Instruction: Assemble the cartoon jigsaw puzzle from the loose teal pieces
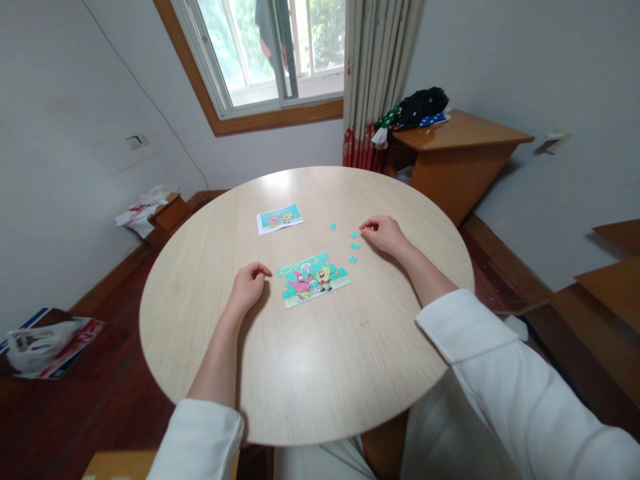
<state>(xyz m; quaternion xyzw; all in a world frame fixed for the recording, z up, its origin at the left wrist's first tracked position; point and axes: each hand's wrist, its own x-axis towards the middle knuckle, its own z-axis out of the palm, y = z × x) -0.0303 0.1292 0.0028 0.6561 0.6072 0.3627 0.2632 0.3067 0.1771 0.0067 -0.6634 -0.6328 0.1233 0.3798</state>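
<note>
A partly assembled jigsaw puzzle point(306, 288) with cartoon figures lies on the round table, its left and upper edges uneven. Just off its left side rests my left hand point(249, 287), fingers curled together and nothing visible in them. My right hand point(384, 235) is beside several loose teal puzzle pieces point(355, 247), at their right. Its thumb and fingers are drawn together in a pinch; whether a piece is between them is hidden. Farther back lies a printed picture card point(280, 219) with a similar cartoon scene.
The pale round table point(320, 387) reaches close to my body. A wooden desk point(465, 137) with a pile of cloth point(423, 107) stands at the back right. Behind are a window and a curtain point(377, 73). At left, a plastic bag point(45, 343) lies low near the floor.
</note>
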